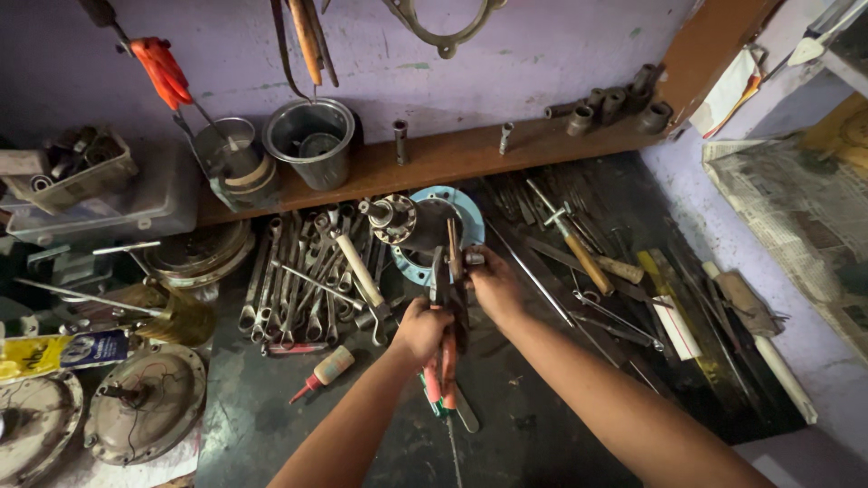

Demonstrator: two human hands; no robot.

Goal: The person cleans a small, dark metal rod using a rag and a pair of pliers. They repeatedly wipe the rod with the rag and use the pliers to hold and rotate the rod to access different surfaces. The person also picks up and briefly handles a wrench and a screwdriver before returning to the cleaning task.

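Gripping step in hand. Left hand (pixel 420 330) is clenched around the red-handled pliers (pixel 445 348); right hand (pixel 493 285) pinches a small metal part (pixel 474 258) at the plier tips, just ahead of it. The next move likely calls for steady squeeze pressure.

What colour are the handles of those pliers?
Orange-red handles on the pliers, seen in the head view.

Purple wall (pixel 542 54) w/ wood shelf (pixel 452 154)

A flat yellow-and-blue packet (pixel 59 351) lies at the far left beside round metal covers (pixel 149 402).
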